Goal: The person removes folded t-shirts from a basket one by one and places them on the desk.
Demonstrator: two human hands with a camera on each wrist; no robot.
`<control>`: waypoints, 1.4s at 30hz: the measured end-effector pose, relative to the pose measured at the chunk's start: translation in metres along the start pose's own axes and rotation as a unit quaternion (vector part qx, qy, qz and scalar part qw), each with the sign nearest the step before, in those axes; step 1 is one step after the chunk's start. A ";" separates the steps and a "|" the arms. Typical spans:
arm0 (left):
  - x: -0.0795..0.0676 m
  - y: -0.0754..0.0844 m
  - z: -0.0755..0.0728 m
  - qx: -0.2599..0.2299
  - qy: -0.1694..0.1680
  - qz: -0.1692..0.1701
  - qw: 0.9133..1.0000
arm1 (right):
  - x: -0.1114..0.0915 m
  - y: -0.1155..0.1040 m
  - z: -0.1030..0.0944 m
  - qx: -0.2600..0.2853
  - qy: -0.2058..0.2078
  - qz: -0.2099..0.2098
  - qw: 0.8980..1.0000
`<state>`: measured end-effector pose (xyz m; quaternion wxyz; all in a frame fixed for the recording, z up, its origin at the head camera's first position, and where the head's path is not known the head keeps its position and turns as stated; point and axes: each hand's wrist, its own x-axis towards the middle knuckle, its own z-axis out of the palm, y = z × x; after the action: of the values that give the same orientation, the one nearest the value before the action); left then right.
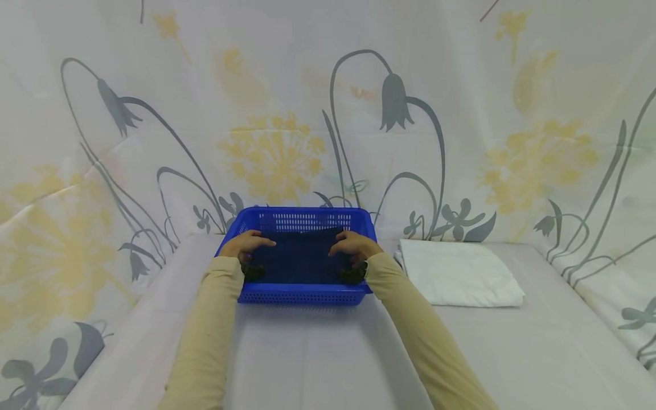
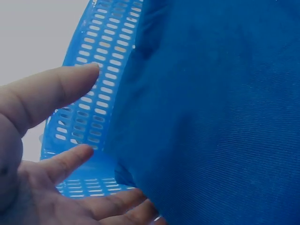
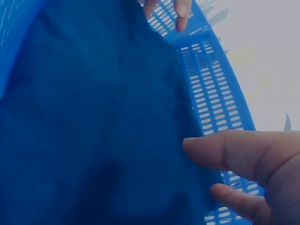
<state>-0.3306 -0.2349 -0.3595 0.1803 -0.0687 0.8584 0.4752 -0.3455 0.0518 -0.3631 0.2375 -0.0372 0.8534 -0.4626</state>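
Note:
A dark blue folded cloth (image 1: 302,256) lies inside a blue perforated plastic basket (image 1: 304,293). My left hand (image 1: 249,245) is over the basket's left side, thumb and fingers spread. In the left wrist view, its lower fingertips (image 2: 136,199) reach the cloth's edge, while the thumb is held apart over the slotted wall. Over the right side, my right hand (image 1: 355,246) has its thumb and a finger apart, the thumb tip overlapping the cloth's edge in the right wrist view. Its other fingers are hidden there. Fingers of the left hand (image 3: 182,11) show at that view's top.
A folded white cloth (image 1: 458,273) lies on the table to the right of the basket. The table has a pale cover (image 1: 307,359). Behind it hangs a curtain (image 1: 287,85) printed with grey and yellow flowers.

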 end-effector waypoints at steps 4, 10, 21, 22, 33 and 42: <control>0.001 -0.002 0.000 -0.002 -0.001 -0.001 1.000 | 0.000 -0.001 -0.001 -0.012 -0.003 0.003 1.000; 0.003 -0.003 -0.001 0.007 -0.001 -0.001 1.000 | 0.000 -0.003 -0.001 0.001 -0.014 0.009 1.000; 0.025 -0.011 -0.008 0.036 -0.029 0.001 0.999 | 0.002 -0.003 0.000 -0.015 -0.025 -0.009 1.000; 0.024 -0.011 -0.007 0.037 -0.030 -0.002 0.999 | 0.002 -0.003 0.000 -0.013 -0.025 -0.006 1.000; -0.003 0.001 0.005 -0.017 -0.010 0.006 1.000 | 0.003 0.002 0.000 -0.018 -0.042 -0.011 0.999; -0.001 0.000 0.001 -0.020 -0.013 -0.003 1.000 | 0.003 0.004 0.000 -0.032 -0.033 -0.020 0.999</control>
<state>-0.3295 -0.2344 -0.3599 0.1916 -0.0687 0.8463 0.4922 -0.3476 0.0535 -0.3673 0.2547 -0.0765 0.8587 -0.4381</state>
